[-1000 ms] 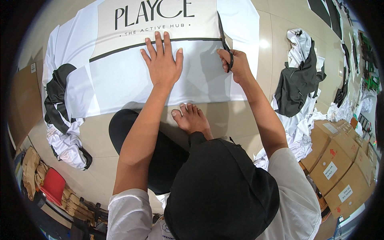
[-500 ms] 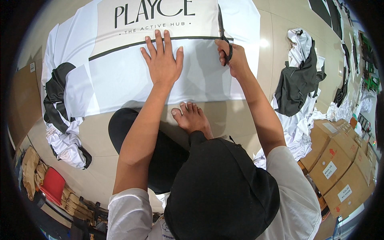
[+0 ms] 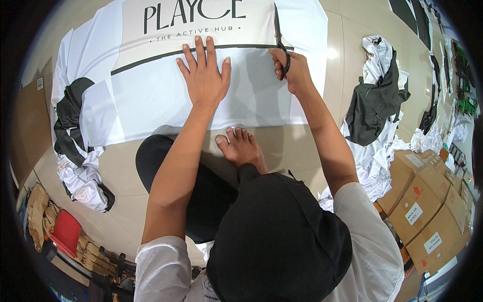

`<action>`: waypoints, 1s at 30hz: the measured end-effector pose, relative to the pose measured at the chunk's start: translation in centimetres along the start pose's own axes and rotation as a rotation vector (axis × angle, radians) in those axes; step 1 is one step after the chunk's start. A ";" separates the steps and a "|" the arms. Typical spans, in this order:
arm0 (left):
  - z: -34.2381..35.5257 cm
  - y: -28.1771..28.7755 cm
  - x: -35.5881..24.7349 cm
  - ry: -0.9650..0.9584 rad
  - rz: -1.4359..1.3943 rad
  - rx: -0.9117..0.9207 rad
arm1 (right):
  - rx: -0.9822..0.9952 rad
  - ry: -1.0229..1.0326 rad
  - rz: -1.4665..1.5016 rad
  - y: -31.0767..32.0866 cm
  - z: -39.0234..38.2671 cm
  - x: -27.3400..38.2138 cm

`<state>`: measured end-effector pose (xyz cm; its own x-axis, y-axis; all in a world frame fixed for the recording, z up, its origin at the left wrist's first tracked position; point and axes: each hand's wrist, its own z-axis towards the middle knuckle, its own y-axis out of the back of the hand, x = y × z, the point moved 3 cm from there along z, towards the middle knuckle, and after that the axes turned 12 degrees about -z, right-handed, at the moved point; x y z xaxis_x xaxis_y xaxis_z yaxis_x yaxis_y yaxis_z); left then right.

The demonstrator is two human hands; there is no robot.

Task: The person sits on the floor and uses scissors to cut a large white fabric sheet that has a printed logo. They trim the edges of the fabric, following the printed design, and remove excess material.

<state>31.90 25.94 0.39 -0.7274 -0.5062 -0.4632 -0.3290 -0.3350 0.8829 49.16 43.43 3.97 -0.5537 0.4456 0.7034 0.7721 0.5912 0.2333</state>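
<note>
Scissors (image 3: 286, 63) with black handles are sitting in the right hand (image 3: 296, 73), whose grip is curling snugly around the handle loops, thumb toward the blades; whether the blades are parting or meeting, I cannot tell. They are resting over the right edge of a cream printed panel (image 3: 138, 50), where its dark border is meeting the curved band (image 3: 151, 62) below the print. Their tips are pointing away from the person, and the long axis is running nearly straight away along that edge, leaning slightly left at the far end. A flat strip of white fabric (image 3: 307, 60) is giving room on the right, with tiled floor (image 3: 338, 88) stretching beyond it. The left hand (image 3: 205, 83) is lying flat with fingers spreading, grasping nothing, its longer fingers crossing the band and its palm pressing the pale cloth. Nearer the person, the cloth's edge is passing just beside a bare foot (image 3: 242, 149). Farther out, dark and white garments (image 3: 372, 113) are heaping at right, cardboard boxes (image 3: 420, 194) are standing behind them, and another bundle (image 3: 72, 113) is lying at left.
</note>
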 end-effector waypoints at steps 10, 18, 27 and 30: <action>0.0 -0.1 0.0 0.009 0.019 0.014 | 0.017 -0.001 0.039 -0.6 0.1 -0.2; -0.1 -0.3 0.3 0.020 0.037 0.025 | 0.020 0.011 0.092 -1.1 1.1 1.6; 0.0 -0.1 0.0 0.024 0.035 0.035 | 0.007 0.012 0.123 -1.6 1.8 1.6; 0.0 -0.1 0.1 0.022 0.032 0.028 | 0.010 0.017 0.129 -1.8 2.0 1.4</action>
<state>31.89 25.92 0.23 -0.7247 -0.5338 -0.4357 -0.3227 -0.2958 0.8991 46.38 44.36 3.24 -0.4447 0.5072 0.7382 0.8333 0.5364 0.1335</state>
